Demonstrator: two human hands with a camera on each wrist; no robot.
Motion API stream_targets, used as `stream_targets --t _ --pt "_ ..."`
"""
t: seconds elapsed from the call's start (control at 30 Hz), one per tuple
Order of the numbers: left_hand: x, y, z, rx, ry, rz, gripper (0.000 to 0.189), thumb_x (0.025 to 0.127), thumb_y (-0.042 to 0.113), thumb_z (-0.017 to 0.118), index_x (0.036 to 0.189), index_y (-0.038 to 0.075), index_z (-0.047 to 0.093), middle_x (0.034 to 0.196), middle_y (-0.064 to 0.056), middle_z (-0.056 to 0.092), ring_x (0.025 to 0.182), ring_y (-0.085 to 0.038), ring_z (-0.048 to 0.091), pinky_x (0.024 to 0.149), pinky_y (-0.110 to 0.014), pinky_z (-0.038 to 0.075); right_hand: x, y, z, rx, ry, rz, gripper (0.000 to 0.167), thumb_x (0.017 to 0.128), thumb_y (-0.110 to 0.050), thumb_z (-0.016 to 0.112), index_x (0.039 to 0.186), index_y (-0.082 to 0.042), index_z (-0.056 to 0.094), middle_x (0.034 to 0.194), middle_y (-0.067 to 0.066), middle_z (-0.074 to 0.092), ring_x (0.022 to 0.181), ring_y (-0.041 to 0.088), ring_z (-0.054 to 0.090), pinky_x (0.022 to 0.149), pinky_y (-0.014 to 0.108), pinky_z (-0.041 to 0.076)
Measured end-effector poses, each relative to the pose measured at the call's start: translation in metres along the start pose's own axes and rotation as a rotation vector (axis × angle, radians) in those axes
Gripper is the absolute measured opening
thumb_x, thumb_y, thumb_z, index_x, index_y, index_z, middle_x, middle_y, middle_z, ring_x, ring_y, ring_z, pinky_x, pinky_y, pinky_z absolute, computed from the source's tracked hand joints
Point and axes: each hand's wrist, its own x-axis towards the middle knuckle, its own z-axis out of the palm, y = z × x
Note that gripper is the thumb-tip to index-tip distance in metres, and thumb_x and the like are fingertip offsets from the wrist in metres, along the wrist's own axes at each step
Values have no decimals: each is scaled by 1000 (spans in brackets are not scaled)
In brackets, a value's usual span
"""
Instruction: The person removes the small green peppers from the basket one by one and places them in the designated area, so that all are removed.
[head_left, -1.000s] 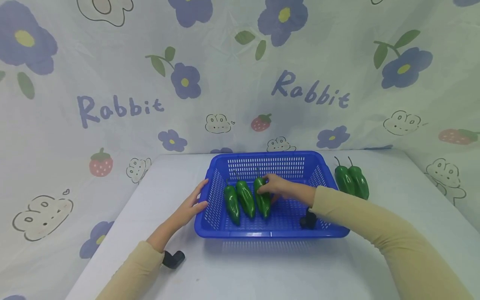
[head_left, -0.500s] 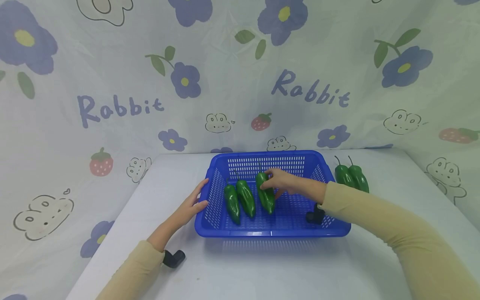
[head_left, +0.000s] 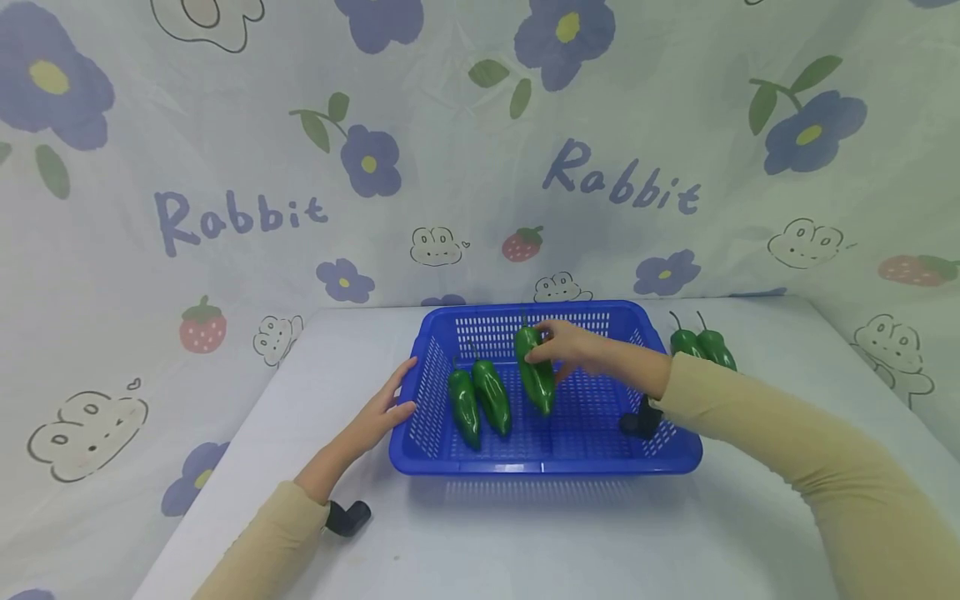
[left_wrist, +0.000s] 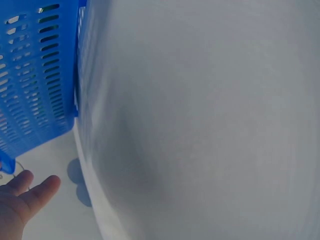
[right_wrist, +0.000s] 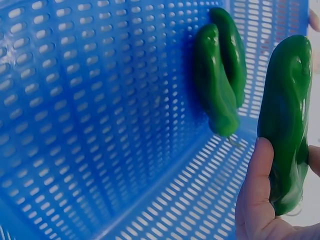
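My right hand [head_left: 576, 347] pinches a green chili pepper [head_left: 536, 377] between thumb and fingers, raised above the floor of a blue plastic basket [head_left: 542, 468]. In the right wrist view the same pepper [right_wrist: 286, 107] stands tilted in my fingers, its tip upward. Two more green peppers lie side by side at the basket's left, the outer pepper [head_left: 464, 408] and the inner pepper [head_left: 492, 397]. At the basket's left rim rests my left hand [head_left: 377, 414], its fingers extended. Only part of the left hand shows in the left wrist view, beside the perforated basket wall [left_wrist: 35, 75].
Right of the basket, two green peppers [head_left: 717, 348] lie on the white table [head_left: 480, 542], partly hidden by my right sleeve. Black wrist-worn pieces hang at each cuff, the right piece [head_left: 641, 419] inside the basket. Behind stands a patterned cloth [head_left: 465, 167].
My right hand has lifted the pepper off the basket floor, away from the other two, moving up and slightly right. The left hand has stayed at the rim.
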Motion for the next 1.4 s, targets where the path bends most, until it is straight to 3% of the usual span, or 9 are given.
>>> stream_targets --t 0.47,0.67,1.1,1.4 --pt "0 1 -1 -23 -6 17 67 92 22 45 147 12 9 151 -24 7 133 -48 18 100 -63 27 -9 -8 -29 -37 8 -29 70 85 -9 59 142 -1 20 128 27 42 115 41 49 73 41 56" --pt "0 1 -1 -25 -10 12 67 92 22 44 148 12 9 151 -23 7 133 -48 18 99 -62 28 -18 -4 -44 -64 15 -39 72 85 -11 59 143 0 17 127 27 41 113 41 50 75 41 55" --pt "-1 2 -1 -30 -9 11 68 92 26 45 148 12 9 151 -24 8 133 -48 18 100 -62 27 -40 4 -81 -3 36 -82 73 86 -12 57 143 2 14 132 30 36 116 43 45 79 44 54" --pt "0 4 -1 -30 -3 -5 68 92 26 46 148 14 10 151 -23 8 134 -47 18 101 -62 26 -57 2 -102 -66 92 -86 76 87 -16 58 145 0 11 130 27 39 113 38 48 78 41 54"
